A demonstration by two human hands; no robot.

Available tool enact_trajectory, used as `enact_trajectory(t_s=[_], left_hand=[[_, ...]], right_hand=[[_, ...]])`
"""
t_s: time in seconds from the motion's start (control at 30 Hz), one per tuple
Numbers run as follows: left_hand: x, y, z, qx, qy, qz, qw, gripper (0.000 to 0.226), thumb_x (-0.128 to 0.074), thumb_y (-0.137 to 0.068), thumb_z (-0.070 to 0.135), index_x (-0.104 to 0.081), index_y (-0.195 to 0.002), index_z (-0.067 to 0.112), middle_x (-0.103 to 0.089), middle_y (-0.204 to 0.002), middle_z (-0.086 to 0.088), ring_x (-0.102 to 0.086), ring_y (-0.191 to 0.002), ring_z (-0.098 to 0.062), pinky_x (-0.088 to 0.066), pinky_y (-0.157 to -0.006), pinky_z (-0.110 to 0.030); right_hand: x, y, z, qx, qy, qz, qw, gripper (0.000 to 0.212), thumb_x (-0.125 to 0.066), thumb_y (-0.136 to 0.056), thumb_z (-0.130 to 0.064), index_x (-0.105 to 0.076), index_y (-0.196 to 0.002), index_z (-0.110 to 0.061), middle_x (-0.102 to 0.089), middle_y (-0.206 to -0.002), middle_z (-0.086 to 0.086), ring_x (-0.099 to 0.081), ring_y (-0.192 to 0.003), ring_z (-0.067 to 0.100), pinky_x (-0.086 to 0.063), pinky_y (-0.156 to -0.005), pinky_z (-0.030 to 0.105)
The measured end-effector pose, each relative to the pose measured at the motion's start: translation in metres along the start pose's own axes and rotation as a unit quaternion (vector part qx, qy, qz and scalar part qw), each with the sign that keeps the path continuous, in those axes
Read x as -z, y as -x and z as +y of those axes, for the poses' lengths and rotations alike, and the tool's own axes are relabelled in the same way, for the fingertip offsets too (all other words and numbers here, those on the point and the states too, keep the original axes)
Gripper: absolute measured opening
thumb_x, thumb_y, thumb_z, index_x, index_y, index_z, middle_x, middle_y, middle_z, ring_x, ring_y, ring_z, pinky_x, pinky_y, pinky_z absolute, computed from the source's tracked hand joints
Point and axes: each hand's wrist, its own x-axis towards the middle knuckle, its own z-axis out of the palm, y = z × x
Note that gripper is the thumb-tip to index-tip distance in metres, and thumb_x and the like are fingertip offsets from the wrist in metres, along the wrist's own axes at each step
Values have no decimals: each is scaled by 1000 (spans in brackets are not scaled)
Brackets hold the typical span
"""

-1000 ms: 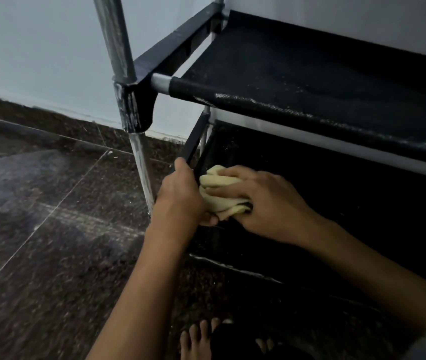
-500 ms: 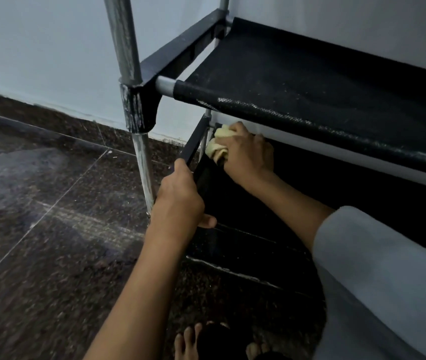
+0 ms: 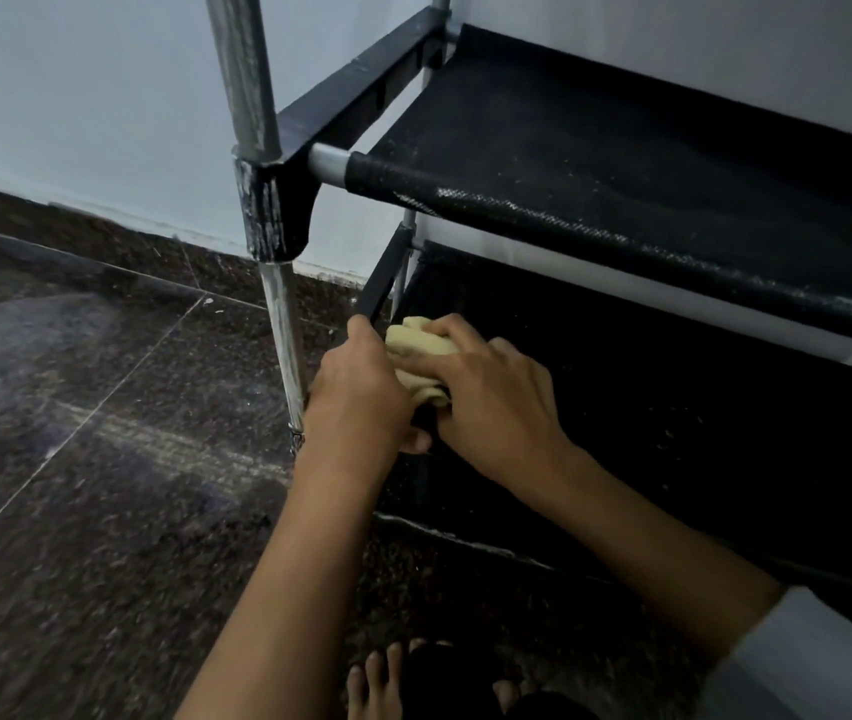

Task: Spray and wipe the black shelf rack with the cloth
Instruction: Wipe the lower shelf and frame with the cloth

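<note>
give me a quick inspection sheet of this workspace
surface: dark speckled tile floor
job's things: black shelf rack with dusty upper tier; yellow cloth on lower tier's left end; spray bottle not seen
clutter: nothing seen
grippers: right hand presses the cloth; left hand grips the rack's side frame
cables: nothing seen
surroundings: pale wall, bare toes at bottom edge

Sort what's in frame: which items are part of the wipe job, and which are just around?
In the job:
- yellow cloth, bunched under the right hand
- black shelf rack, lower tier being wiped
- left hand, gripping the rack's lower side bar

Just around:
- dark stone floor
- pale wall
- bare toes at the bottom edge

No spray bottle in view.
</note>
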Motion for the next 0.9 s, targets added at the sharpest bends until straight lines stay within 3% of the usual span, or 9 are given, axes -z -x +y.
enact_trajectory(t_s=[0.13, 0.2, 0.3, 0.43, 0.53, 0.63, 0.7, 0.8, 0.9], left_hand=[[1, 3, 4, 14, -16, -14, 1000, 61, -77, -71, -3, -28, -101, 14, -53, -102, -11, -48, -84, -21, -38, -64, -29], [2, 3, 5, 15, -9, -16, 1000, 59, -76, -72, -5, -29, -102, 14, -50, -95, -7, -45, -77, -17, -38, -60, -28], [2, 2, 4, 19, -7, -17, 1000, 59, -76, -72, -5, -30, -103, 14, -42, -87, -3, -42, -80, -17, -37, -66, -31], [3, 4, 4, 17, 5, -16, 1000, 57, -75, -74, -4, -31, -106, 13, -41, -79, 0, -40, -62, -13, -36, -52, -24], [2, 6, 4, 19, 1, -19, 1000, 63, -78, -71, -3, -35, -115, 9, -55, -99, -10, -51, -85, -23, -38, -66, -31], [1, 7, 4, 22, -10, -10, 1000, 69, -81, -67, -2, -36, -118, 8, -56, -117, -17, -53, -110, -34, -37, -74, -36], [1, 7, 4, 19, -16, -7, 1000, 68, -82, -66, -1, -36, -116, 8, -56, -119, -18, -53, -112, -35, -39, -75, -37], [1, 8, 5, 13, -28, -7, 1000, 69, -81, -67, -2, -36, -118, 8, -56, -118, -18, -53, -112, -36, -40, -77, -39], [1, 7, 7, 9, -32, -11, 999, 72, -81, -66, -2, -36, -122, 8, -56, -119, -17, -53, -112, -36, -40, -76, -40]], right_hand=[[-7, -45, 28, -45, 60, 40, 996, 51, -49, -94, -20, -44, -137, -47, -28, -152, -7, -47, -113, 32, -37, -95, 38], [2, -64, 40, -72, 67, 38, 994, 47, -46, -95, -22, -46, -136, -46, -36, -150, -4, -47, -119, 32, -37, -98, 38], [6, -68, 49, -81, 63, 34, 994, 50, -48, -94, -22, -45, -135, -50, -43, -146, -4, -49, -120, 31, -39, -97, 38], [0, -33, 77, -149, 31, 32, 988, 55, -56, -90, -34, -38, -141, -46, -42, -146, -6, -55, -115, 35, -44, -91, 38], [6, 9, 118, -237, -2, 10, 972, 58, -61, -86, -39, -38, -139, -49, -31, -151, -18, -54, -121, 31, -45, -97, 42], [13, 31, 138, -321, -23, -22, 946, 56, -57, -88, -44, -35, -139, -50, -24, -153, -15, -47, -128, 31, -40, -101, 47], [13, 30, 133, -333, 7, -25, 943, 50, -57, -89, -39, -39, -136, -46, -26, -152, -10, -49, -124, 33, -41, -91, 40], [16, 14, 115, -327, 42, 3, 944, 26, -51, -90, -28, -54, -116, -31, -42, -138, 3, -55, -113, 36, -37, -76, 34], [20, -12, 90, -312, 51, 26, 948, 25, -51, -90, -23, -63, -112, -24, -55, -123, 9, -61, -102, 36, -40, -70, 32]])
